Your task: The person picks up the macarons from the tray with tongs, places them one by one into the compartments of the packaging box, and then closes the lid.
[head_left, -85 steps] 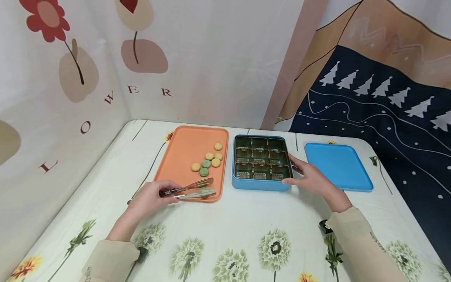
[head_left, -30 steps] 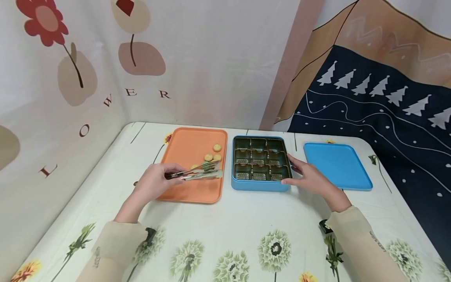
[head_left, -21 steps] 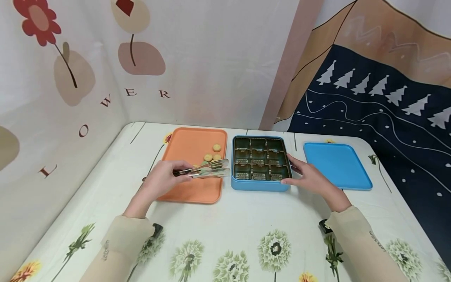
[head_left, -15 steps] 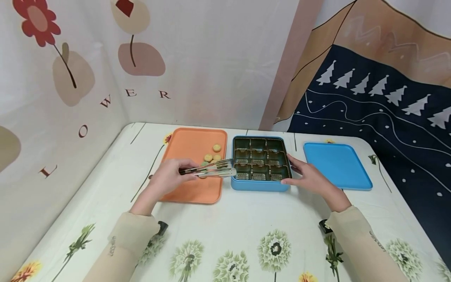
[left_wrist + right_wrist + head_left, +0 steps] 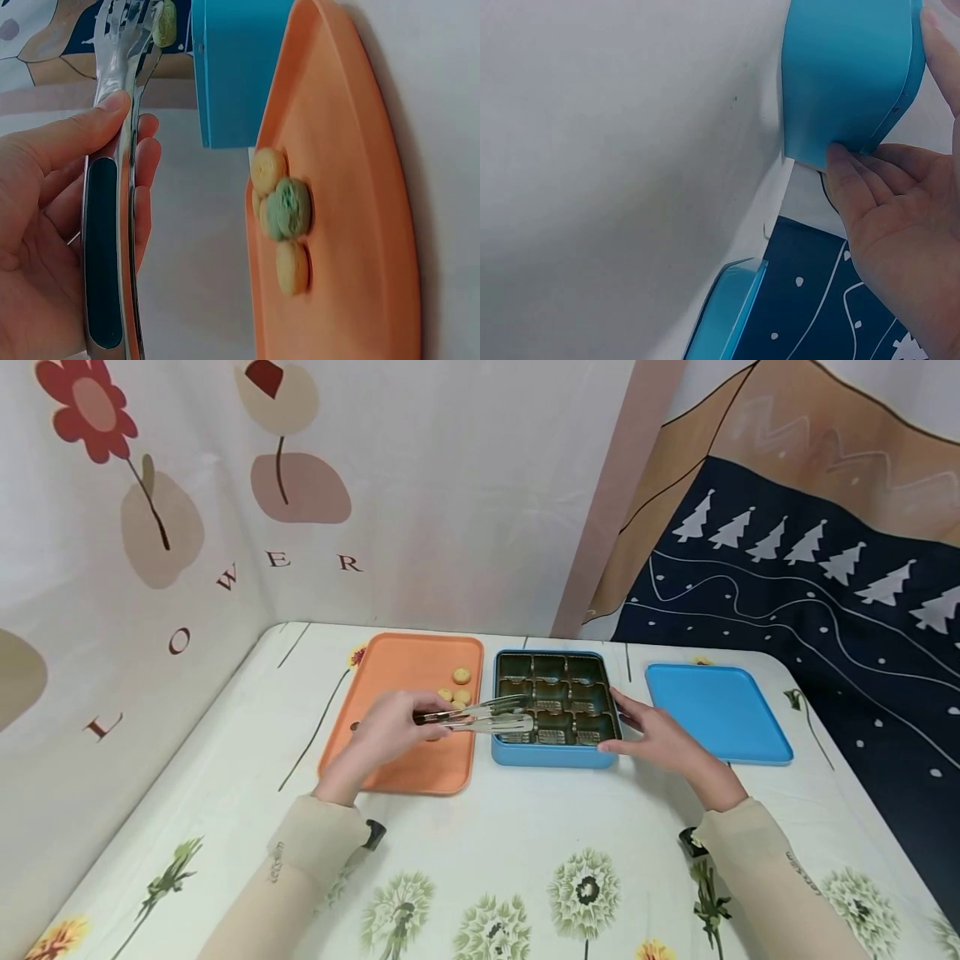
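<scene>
My left hand (image 5: 393, 731) grips metal serving tongs (image 5: 510, 723), whose tips lie over the front left compartments of the blue box (image 5: 555, 756) in the head view. A green macaron (image 5: 165, 24) is caught between the tong tips in the left wrist view. The box carries a dark plastic insert (image 5: 552, 695) divided into several square compartments. My right hand (image 5: 660, 739) holds the box at its right side, thumb at the near corner and fingers against the wall. Yellow macarons (image 5: 461, 675) and a green macaron (image 5: 291, 208) lie on the orange tray (image 5: 405, 660), partly hidden by my left hand and the tongs.
Right of the box, a flat blue lid (image 5: 720, 714) lies on the flower-patterned tablecloth (image 5: 480, 827). The tray sits close to the box's left side. Printed curtains (image 5: 450, 527) hang behind the table.
The tongs closed on the green macaron near the tray's front edge and lifted it. My left hand then carried it right, over the box. My right hand stayed at the box.
</scene>
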`<state>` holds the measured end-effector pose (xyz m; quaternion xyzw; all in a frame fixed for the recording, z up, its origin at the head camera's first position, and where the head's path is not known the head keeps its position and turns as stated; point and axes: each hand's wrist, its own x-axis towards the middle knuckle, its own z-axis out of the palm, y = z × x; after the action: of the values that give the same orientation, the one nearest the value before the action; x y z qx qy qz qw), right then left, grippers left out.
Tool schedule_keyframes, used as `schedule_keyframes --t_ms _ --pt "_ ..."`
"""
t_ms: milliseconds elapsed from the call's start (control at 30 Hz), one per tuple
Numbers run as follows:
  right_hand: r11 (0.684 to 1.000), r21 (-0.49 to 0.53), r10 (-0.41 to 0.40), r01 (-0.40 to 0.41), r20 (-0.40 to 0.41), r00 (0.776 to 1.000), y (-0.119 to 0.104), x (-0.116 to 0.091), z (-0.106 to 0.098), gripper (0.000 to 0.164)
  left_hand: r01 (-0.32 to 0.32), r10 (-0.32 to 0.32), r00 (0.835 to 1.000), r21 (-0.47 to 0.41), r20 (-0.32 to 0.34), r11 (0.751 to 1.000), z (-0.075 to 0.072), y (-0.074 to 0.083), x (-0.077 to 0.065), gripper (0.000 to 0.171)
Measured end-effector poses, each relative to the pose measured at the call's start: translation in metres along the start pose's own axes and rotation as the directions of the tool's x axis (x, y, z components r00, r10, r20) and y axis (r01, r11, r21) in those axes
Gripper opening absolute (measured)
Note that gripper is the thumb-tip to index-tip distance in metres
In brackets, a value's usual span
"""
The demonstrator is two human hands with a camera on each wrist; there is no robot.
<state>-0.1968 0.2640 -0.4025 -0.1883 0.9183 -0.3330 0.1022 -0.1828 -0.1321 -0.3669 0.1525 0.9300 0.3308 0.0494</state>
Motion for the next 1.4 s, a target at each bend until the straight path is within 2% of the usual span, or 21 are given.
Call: schedule_keyframes --t_ms 233,467,767,1167,1400 --pt "1.0 -0.003 -0.002 0.002 -0.006 1.0 0.0 0.0 0.0 0.099 -0.048 0.048 0.999 -0.012 -0.003 0.999 0.008 0.008 0.008 0.029" --pt "1.0 -0.005 -0.001 0.001 -0.009 1.0 -0.001 0.0 0.0 0.099 -0.028 0.028 1.0 -0.032 0.007 0.999 0.016 0.015 0.014 0.027" --pt "1.0 -0.021 0.009 -0.009 -0.011 1.0 -0.001 0.001 -0.001 0.1 -0.066 0.067 0.998 -0.016 0.019 0.998 0.024 0.019 0.022 0.029" --pt "1.0 -0.027 0.008 -0.008 -0.005 1.0 0.002 0.001 -0.001 0.1 -0.079 0.08 0.996 -0.021 0.035 0.997 0.033 0.025 0.027 0.031" --pt "1.0 -0.018 0.009 -0.009 -0.005 1.0 0.001 0.001 -0.001 0.101 -0.065 0.067 0.996 -0.047 0.053 0.997 0.035 0.026 0.029 0.032"
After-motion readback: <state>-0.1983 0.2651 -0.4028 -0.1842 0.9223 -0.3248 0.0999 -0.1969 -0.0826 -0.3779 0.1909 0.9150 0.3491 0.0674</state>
